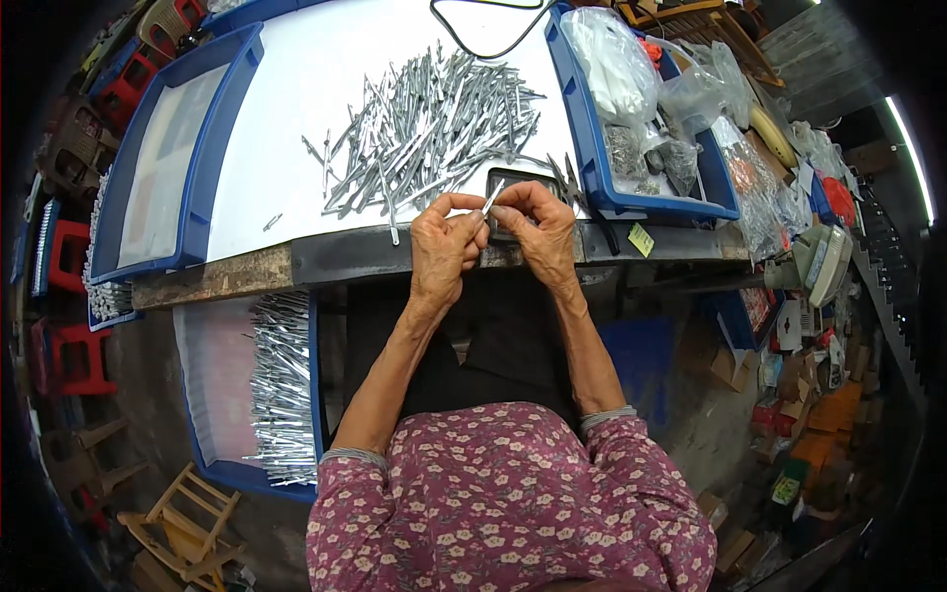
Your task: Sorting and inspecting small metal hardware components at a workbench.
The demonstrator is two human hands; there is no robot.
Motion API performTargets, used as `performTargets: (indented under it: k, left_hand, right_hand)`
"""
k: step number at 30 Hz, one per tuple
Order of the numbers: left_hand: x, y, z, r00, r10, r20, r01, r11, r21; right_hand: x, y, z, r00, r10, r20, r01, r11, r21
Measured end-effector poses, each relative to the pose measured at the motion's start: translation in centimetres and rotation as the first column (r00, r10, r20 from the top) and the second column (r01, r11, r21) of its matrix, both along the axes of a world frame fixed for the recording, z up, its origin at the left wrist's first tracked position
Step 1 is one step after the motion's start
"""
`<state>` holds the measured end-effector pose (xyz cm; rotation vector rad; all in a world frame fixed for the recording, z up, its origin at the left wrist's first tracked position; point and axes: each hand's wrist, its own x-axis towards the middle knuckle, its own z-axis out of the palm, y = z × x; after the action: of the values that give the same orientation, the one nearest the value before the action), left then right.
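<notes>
Both hands meet just above the front edge of the white table. My left hand is closed, its thumb and forefinger pinching a slim silvery metal rod. My right hand is closed as well, its fingertips on the same rod from the other side. The rod tilts up to the right, and its lower part is hidden by my fingers. Beyond my hands lies a large heap of similar metal rods. A single rod points toward the table edge beside my left hand. A dark shallow tray sits partly behind my right hand.
Pliers lie right of my hands, by a blue crate of plastic bags. At left stands another blue tray. Below the table, a blue bin holds many rods. A black cable curls at the back.
</notes>
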<state>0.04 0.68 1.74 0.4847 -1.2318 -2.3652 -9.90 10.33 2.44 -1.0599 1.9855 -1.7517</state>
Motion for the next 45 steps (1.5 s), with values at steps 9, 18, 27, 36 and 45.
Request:
performTargets:
  k: [9, 18, 27, 36, 45]
  left_hand:
    - [0.0, -0.3, 0.5, 0.998, -0.064, -0.028, 0.066, 0.995, 0.07]
    - [-1.3, 1.8, -0.3, 0.952, 0.305, -0.023, -0.286, 0.86, -0.422]
    - [-1.6, 2.1, 0.1, 0.929, 0.368, -0.036, -0.345, 0.829, -0.441]
    - [-1.6, 1.2, 0.0, 0.954, 0.291, -0.079, -0.301, 0.925, -0.231]
    - [-1.1, 1.0, 0.6, 0.987, 0.152, -0.06, -0.155, 0.986, -0.054]
  right_hand:
    - [-0.8, -0.2, 0.4, 0.948, 0.136, 0.286, -0.07, 0.971, -0.23]
    - [0.0, -0.9, 0.2, 0.928, 0.044, 0.369, 0.04, 0.976, -0.216]
    - [1.6, -1.7, -0.1, 0.98, -0.139, 0.142, 0.16, 0.976, -0.147]
    - [2.3, -2.0, -0.3, 0.988, -0.126, 0.092, 0.136, 0.985, -0.102]
    - [1.1, -1.5, -0.5, 0.992, -0.032, 0.126, 0.047, 0.992, -0.12]
